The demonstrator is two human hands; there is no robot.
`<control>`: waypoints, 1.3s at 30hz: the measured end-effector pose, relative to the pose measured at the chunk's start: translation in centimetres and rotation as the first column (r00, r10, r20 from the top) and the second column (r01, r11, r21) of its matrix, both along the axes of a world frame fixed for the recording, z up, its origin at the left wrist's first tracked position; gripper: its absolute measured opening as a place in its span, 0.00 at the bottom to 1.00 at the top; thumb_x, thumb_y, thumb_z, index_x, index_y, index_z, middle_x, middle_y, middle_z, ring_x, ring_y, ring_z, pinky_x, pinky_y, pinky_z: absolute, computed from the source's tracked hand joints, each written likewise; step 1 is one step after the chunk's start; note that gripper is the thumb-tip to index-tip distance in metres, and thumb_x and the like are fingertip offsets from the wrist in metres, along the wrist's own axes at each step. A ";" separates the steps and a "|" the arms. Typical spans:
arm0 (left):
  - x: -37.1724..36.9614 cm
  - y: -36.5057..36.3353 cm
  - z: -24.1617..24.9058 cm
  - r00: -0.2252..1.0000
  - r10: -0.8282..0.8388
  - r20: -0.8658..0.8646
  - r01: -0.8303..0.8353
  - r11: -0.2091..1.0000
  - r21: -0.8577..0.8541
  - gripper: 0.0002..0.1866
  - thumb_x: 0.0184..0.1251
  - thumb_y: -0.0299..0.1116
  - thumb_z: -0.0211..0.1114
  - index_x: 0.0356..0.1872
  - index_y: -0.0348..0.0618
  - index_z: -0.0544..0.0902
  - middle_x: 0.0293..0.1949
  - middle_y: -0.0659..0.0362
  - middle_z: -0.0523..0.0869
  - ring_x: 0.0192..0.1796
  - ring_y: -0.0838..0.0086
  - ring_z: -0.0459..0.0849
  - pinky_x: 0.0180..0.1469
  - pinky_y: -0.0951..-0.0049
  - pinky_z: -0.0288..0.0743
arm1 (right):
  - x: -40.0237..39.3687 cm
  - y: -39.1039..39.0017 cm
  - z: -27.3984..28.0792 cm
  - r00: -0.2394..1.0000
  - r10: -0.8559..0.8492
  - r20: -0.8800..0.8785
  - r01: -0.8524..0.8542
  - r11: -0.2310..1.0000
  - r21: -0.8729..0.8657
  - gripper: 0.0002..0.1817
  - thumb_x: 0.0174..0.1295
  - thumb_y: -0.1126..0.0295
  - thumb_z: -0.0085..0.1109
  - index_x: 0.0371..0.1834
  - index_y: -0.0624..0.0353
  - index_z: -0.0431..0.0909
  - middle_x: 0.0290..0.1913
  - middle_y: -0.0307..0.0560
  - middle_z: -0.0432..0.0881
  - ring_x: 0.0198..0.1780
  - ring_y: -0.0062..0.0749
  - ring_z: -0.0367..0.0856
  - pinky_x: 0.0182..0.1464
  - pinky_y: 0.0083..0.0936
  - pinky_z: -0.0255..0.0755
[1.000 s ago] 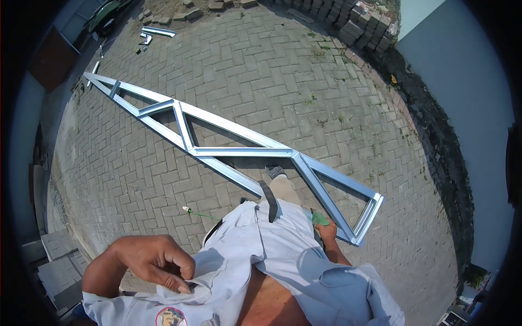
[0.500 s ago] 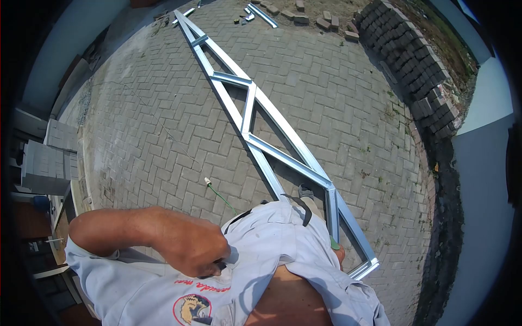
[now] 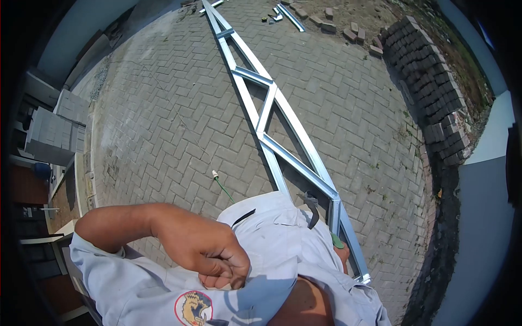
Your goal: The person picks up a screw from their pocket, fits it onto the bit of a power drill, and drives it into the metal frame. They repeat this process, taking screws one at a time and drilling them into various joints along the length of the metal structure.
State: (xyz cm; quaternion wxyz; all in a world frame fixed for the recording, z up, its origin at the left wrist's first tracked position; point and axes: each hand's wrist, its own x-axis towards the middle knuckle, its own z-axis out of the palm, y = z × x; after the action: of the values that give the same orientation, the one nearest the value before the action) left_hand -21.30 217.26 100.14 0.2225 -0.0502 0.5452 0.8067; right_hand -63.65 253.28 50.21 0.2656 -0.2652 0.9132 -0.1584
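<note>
My left hand (image 3: pixel 220 252) is curled in front of my light grey shirt (image 3: pixel 125 274), above the round embroidered badge (image 3: pixel 193 308). Its fingers are pressed together, and whatever they may hold is hidden. Low on my other side, my right hand (image 3: pixel 343 254) shows only in part past the shirt. A smooth green object (image 3: pixel 337 240) is at its fingers; the rest of that object is covered. This hand is beside the near end of a long silver metal truss (image 3: pixel 261 117), which lies flat on the paving. A dark strap (image 3: pixel 313 217) hangs at my waist.
Herringbone paving (image 3: pixel 157 125) spreads around the truss. A green cable with a white end (image 3: pixel 215 175) lies to the left. Stacked paving bricks (image 3: pixel 427 70) line the right side, and short metal offcuts (image 3: pixel 291 17) lie at the far end. Grey blocks (image 3: pixel 54 130) stand at left.
My left hand has come slightly away from the shirt front and its curled fingers now show more. My view has shifted, so the truss's far end appears further right. The right hand stays by the truss.
</note>
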 end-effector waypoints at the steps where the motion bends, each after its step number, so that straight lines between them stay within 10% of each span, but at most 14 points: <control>1: -0.8 -0.3 0.1 0.987 -0.161 0.002 0.159 0.972 -0.176 0.09 0.71 0.25 0.61 0.45 0.28 0.79 0.33 0.46 0.86 0.35 0.53 0.80 0.40 0.60 0.76 | -0.4 0.4 -0.9 1.000 0.006 -0.008 -0.006 1.000 0.022 0.25 0.45 0.63 0.74 0.50 0.58 0.87 0.46 0.57 0.91 0.50 0.51 0.90 0.56 0.40 0.81; 8: -3.0 -0.5 2.7 0.928 -0.310 0.207 0.369 0.847 -0.383 0.18 0.72 0.25 0.62 0.59 0.28 0.77 0.37 0.39 0.86 0.43 0.48 0.88 0.48 0.50 0.79 | -1.9 1.9 -2.0 1.000 0.020 -0.008 -0.020 1.000 0.001 0.29 0.44 0.63 0.75 0.53 0.59 0.87 0.48 0.58 0.91 0.53 0.51 0.90 0.58 0.39 0.81; 11: -2.6 -0.7 2.3 0.979 -0.206 -0.010 0.181 0.883 -0.432 0.16 0.70 0.25 0.63 0.55 0.28 0.79 0.37 0.41 0.86 0.43 0.49 0.88 0.48 0.49 0.78 | -1.3 1.4 -0.1 0.999 -0.036 -0.004 0.036 0.999 0.036 0.29 0.42 0.64 0.76 0.52 0.61 0.88 0.48 0.59 0.91 0.52 0.51 0.90 0.58 0.38 0.81; 17: -3.2 -1.2 1.1 0.958 -0.254 -0.133 0.242 0.965 -0.101 0.09 0.69 0.24 0.61 0.46 0.28 0.80 0.39 0.41 0.86 0.42 0.48 0.87 0.46 0.50 0.78 | -1.6 2.1 0.2 0.999 0.017 0.045 -0.018 1.000 0.021 0.29 0.39 0.64 0.77 0.49 0.62 0.87 0.46 0.58 0.91 0.50 0.52 0.90 0.57 0.38 0.81; 23: -3.1 0.7 1.4 0.912 -0.381 0.150 0.408 0.810 -0.421 0.14 0.71 0.27 0.61 0.49 0.22 0.76 0.40 0.39 0.82 0.43 0.45 0.87 0.45 0.51 0.80 | -1.2 2.8 0.4 1.000 -0.010 -0.001 0.010 0.996 0.084 0.29 0.39 0.63 0.76 0.49 0.62 0.87 0.46 0.60 0.91 0.50 0.52 0.90 0.57 0.39 0.81; 29: -1.6 2.0 2.1 0.991 -0.124 -0.047 0.093 0.904 -0.417 0.17 0.70 0.29 0.62 0.48 0.20 0.76 0.41 0.37 0.82 0.43 0.45 0.87 0.43 0.52 0.82 | -1.7 2.8 1.3 0.999 0.016 0.049 -0.019 0.998 0.054 0.29 0.37 0.62 0.77 0.47 0.63 0.88 0.48 0.60 0.90 0.52 0.52 0.90 0.59 0.40 0.81; 35: -2.7 2.2 2.2 0.837 -0.515 0.184 0.508 0.606 -0.612 0.17 0.67 0.32 0.66 0.42 0.21 0.78 0.43 0.39 0.84 0.45 0.46 0.89 0.42 0.53 0.84 | -2.0 2.3 1.3 0.998 0.055 -0.036 -0.050 0.991 0.120 0.32 0.36 0.60 0.80 0.50 0.61 0.89 0.50 0.58 0.90 0.53 0.51 0.89 0.60 0.38 0.80; 39: -1.8 3.3 1.8 0.870 -0.431 0.240 0.474 0.595 -0.649 0.13 0.66 0.29 0.66 0.37 0.24 0.81 0.38 0.40 0.87 0.42 0.46 0.90 0.41 0.52 0.84 | -1.9 2.0 2.1 1.000 0.014 -0.017 -0.012 0.989 0.148 0.33 0.36 0.59 0.81 0.51 0.60 0.89 0.51 0.58 0.90 0.54 0.51 0.89 0.61 0.39 0.80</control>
State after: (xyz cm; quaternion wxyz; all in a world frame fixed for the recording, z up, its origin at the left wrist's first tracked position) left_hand -23.15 220.60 101.95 0.4002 -0.0130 0.7928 0.4595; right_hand -65.60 255.31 52.26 0.2775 -0.2521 0.9230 -0.0862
